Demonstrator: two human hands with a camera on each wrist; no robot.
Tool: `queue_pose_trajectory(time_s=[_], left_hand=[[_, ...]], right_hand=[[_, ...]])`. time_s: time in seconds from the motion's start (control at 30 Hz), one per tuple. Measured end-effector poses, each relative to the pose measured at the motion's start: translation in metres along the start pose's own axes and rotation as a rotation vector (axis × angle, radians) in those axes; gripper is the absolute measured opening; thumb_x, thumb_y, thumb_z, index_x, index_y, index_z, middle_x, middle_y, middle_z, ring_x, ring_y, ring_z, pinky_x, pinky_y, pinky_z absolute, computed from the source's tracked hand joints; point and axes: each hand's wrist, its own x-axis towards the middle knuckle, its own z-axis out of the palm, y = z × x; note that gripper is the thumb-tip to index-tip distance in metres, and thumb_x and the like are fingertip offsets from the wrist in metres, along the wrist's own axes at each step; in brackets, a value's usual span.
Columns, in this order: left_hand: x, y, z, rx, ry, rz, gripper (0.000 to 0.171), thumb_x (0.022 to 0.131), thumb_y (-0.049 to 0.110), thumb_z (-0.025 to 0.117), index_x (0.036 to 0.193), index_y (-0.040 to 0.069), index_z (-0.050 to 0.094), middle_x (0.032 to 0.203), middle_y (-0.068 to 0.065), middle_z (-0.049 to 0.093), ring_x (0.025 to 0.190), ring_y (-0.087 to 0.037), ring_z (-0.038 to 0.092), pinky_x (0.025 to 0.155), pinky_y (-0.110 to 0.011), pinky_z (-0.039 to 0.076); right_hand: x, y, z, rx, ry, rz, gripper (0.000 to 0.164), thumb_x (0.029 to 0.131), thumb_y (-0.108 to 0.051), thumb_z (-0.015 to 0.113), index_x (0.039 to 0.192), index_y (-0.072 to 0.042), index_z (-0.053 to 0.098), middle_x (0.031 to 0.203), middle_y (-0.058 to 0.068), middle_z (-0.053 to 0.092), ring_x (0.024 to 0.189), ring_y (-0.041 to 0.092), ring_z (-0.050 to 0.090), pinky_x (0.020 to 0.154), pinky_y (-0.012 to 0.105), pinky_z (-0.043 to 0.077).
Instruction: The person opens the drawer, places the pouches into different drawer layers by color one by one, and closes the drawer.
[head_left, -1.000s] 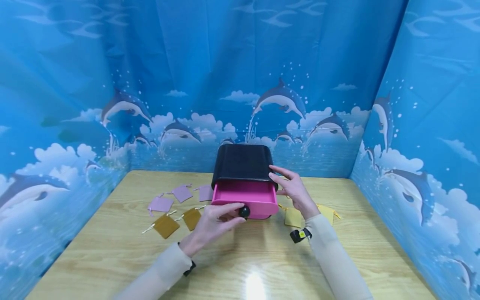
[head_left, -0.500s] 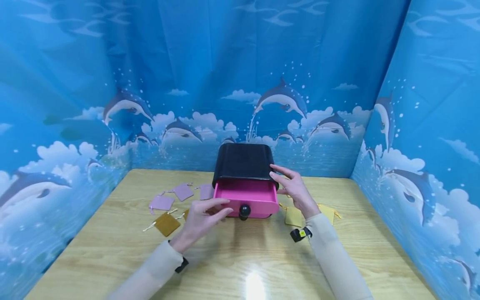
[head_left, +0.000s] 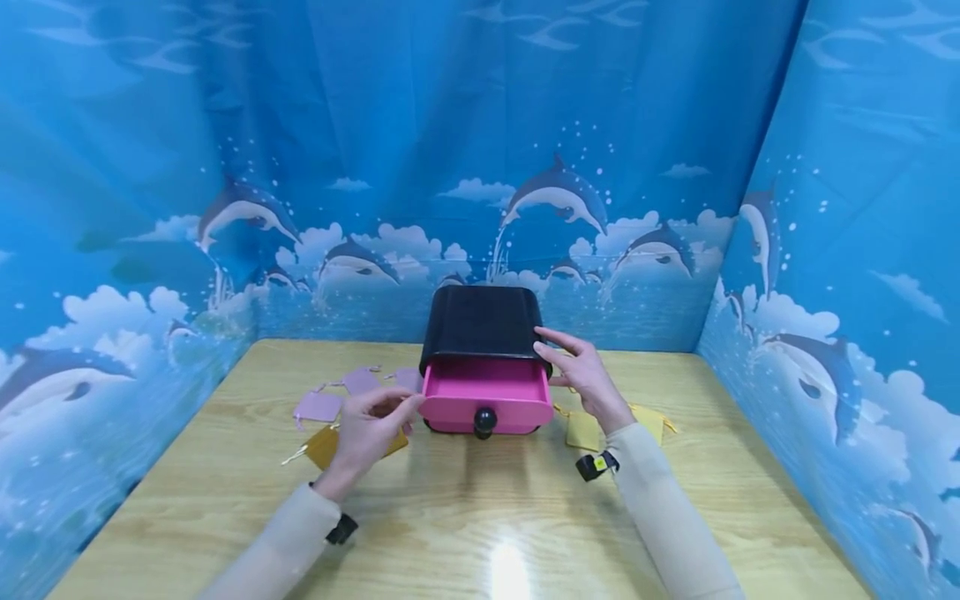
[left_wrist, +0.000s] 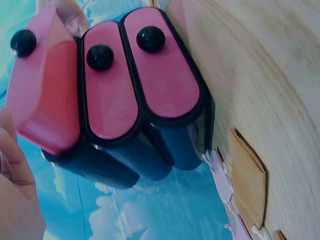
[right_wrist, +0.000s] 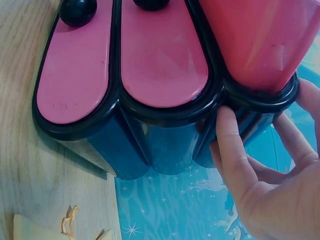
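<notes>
"What lies at far left?"
"Lilac fabric drawstring pouches on a wood-grain table, with mustard-brown drawstring pouches nearer the person."

"And the left hand?"
"Fingers loosely bent at the left end of the glossy pink plastic top drawer; whether they touch it, I cannot tell."

"Centre table?"
"A shiny black plastic three-tier cabinet stands upright, fronts facing the person. The top drawer juts forward, its round black knob foremost, its rounded front's long axis running left to right."

"The right hand?"
"Fingers spread, tips against the cabinet's right end, near pale yellow drawstring pouches."
</notes>
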Motion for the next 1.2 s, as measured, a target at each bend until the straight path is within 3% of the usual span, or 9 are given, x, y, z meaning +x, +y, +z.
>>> queue_pose_trajectory(time_s=[0.27, 0.4, 0.47, 0.63, 0.77, 0.93, 1.2], left_hand=[[0.007, -0.007, -0.016, 0.01, 0.111, -0.064, 0.004, 0.087, -0.003, 0.071, 0.085, -0.004, 0.073, 0.061, -0.014, 0.064, 0.046, -0.012, 0.057, 0.042, -0.025, 0.047], [0.012, -0.003, -0.028, 0.073, 0.091, -0.135, 0.01, 0.089, 0.004, 0.07, 0.088, -0.006, 0.073, 0.066, -0.019, 0.066, 0.05, -0.014, 0.059, 0.044, -0.024, 0.046], [0.015, 0.0, -0.034, 0.101, 0.078, -0.199, 0.014, 0.091, 0.007, 0.07, 0.092, -0.006, 0.073, 0.068, -0.017, 0.067, 0.053, -0.015, 0.06, 0.045, -0.024, 0.047], [0.021, -0.007, -0.052, 0.141, 0.088, -0.286, 0.016, 0.092, 0.013, 0.069, 0.094, -0.002, 0.074, 0.067, -0.006, 0.069, 0.053, -0.015, 0.06, 0.044, -0.024, 0.046], [0.023, -0.023, -0.064, 0.139, 0.107, -0.296, 0.019, 0.092, 0.018, 0.07, 0.094, -0.001, 0.075, 0.066, -0.012, 0.068, 0.051, -0.015, 0.059, 0.041, -0.027, 0.044], [0.025, -0.034, -0.075, 0.124, 0.117, -0.312, 0.025, 0.091, 0.025, 0.072, 0.091, 0.0, 0.074, 0.062, -0.001, 0.067, 0.047, -0.012, 0.056, 0.036, -0.024, 0.039], [0.031, -0.044, -0.096, 0.109, 0.035, -0.38, 0.027, 0.092, 0.03, 0.07, 0.098, 0.004, 0.074, 0.072, 0.003, 0.072, 0.058, -0.012, 0.063, 0.049, -0.023, 0.049]], right_hand=[[0.001, 0.002, 0.003, 0.02, -0.032, -0.003, 0.055, 0.093, -0.041, 0.067, 0.143, -0.025, 0.052, 0.157, 0.003, 0.034, 0.13, 0.032, 0.053, 0.084, 0.04, 0.059], [0.0, 0.0, 0.002, 0.015, -0.044, -0.004, 0.054, 0.095, -0.038, 0.065, 0.145, -0.023, 0.05, 0.159, 0.004, 0.032, 0.132, 0.033, 0.05, 0.085, 0.04, 0.058], [0.0, -0.001, 0.002, 0.009, -0.042, -0.007, 0.054, 0.094, -0.039, 0.065, 0.144, -0.024, 0.05, 0.159, 0.004, 0.032, 0.132, 0.033, 0.05, 0.085, 0.04, 0.059], [0.002, 0.002, 0.002, 0.004, -0.037, -0.008, 0.056, 0.093, -0.042, 0.066, 0.143, -0.025, 0.051, 0.158, 0.003, 0.033, 0.132, 0.033, 0.05, 0.085, 0.041, 0.058], [0.001, 0.0, 0.001, 0.016, -0.038, 0.011, 0.054, 0.094, -0.038, 0.065, 0.144, -0.024, 0.05, 0.159, 0.004, 0.032, 0.133, 0.033, 0.049, 0.084, 0.04, 0.059], [-0.001, -0.004, 0.001, 0.016, -0.045, 0.025, 0.052, 0.097, -0.032, 0.063, 0.146, -0.02, 0.048, 0.159, 0.007, 0.032, 0.133, 0.035, 0.049, 0.085, 0.042, 0.058], [0.001, 0.001, -0.001, 0.018, -0.029, 0.012, 0.053, 0.095, -0.038, 0.065, 0.144, -0.024, 0.05, 0.159, 0.004, 0.032, 0.132, 0.034, 0.051, 0.086, 0.041, 0.058]])
